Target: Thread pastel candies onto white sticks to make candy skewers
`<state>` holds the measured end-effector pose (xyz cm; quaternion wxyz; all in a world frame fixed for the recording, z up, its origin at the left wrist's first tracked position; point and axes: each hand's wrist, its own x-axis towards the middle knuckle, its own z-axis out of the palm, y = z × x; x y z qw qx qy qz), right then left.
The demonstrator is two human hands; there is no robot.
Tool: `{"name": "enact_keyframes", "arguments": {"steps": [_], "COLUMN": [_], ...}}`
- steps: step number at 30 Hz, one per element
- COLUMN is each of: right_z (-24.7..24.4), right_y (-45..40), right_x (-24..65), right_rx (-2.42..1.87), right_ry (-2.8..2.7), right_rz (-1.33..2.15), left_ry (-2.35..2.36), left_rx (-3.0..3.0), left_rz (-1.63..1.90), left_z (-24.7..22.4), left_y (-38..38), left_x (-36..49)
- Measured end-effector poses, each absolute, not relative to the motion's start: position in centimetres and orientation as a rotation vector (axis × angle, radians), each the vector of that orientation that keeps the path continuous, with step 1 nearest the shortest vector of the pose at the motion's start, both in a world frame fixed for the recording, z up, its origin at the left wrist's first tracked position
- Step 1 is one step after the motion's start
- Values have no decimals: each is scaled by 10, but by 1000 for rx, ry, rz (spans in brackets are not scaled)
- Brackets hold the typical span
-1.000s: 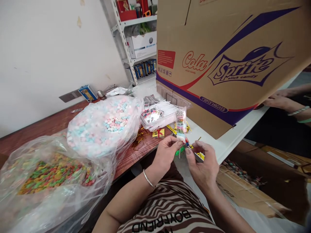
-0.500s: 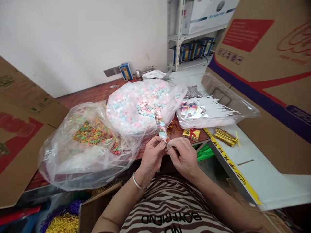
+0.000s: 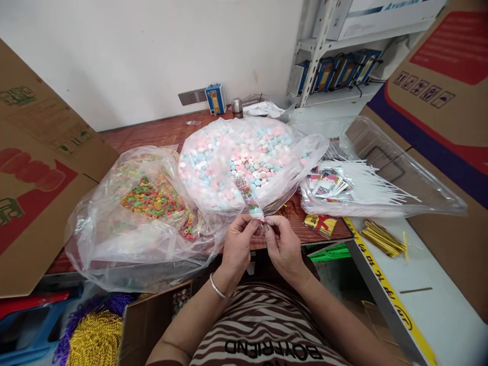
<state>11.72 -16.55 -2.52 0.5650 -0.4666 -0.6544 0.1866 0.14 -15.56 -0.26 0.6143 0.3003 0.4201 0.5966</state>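
head view: left hand [image 3: 238, 246] and right hand [image 3: 282, 249], thumbs and fingers closed, pinch the near end of a slim packet [image 3: 248, 195] before bagged pastel candies [image 3: 263, 170].

The pastel-candy bag [image 3: 253, 158] bars low forward reach, leaving room above

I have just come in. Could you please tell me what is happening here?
A person in a brown-and-white striped shirt pinches the near end of a slim, printed clear plastic packet with the left hand and right hand. Beyond it lies a large clear plastic bag of pink, white and pale blue pieces; left of that, another clear plastic bag of multicoloured rings. At right, a clear plastic tray holds thin white sticks.
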Motion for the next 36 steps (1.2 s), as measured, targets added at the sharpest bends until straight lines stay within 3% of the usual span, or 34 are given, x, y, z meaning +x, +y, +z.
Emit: {"name": "enact_keyframes", "arguments": {"steps": [9, 13, 19, 29, 36], "right_z": [-13, -10, -16, -27, -13], "right_y": [-184, -180, -181, -177, -175], "right_x": [112, 117, 113, 113, 115], "right_rx": [-1074, -997, -1112, -1051, -1084], "right_ry": [-1210, -1061, -1321, -1365, -1592], "right_rz": [1383, 1630, 1370, 1233, 1054], "left_ry": [1192, 1309, 1340, 851, 904], "left_rx": [1011, 1214, 1320, 832, 638], "left_rz": [1481, 1511, 1520, 1362, 1405], "left_z": [-14, -18, -10, 4, 8], "left_y": [-152, -154, -160, -157, -149], "left_x": [-13, -18, -12, -23, -20]}}
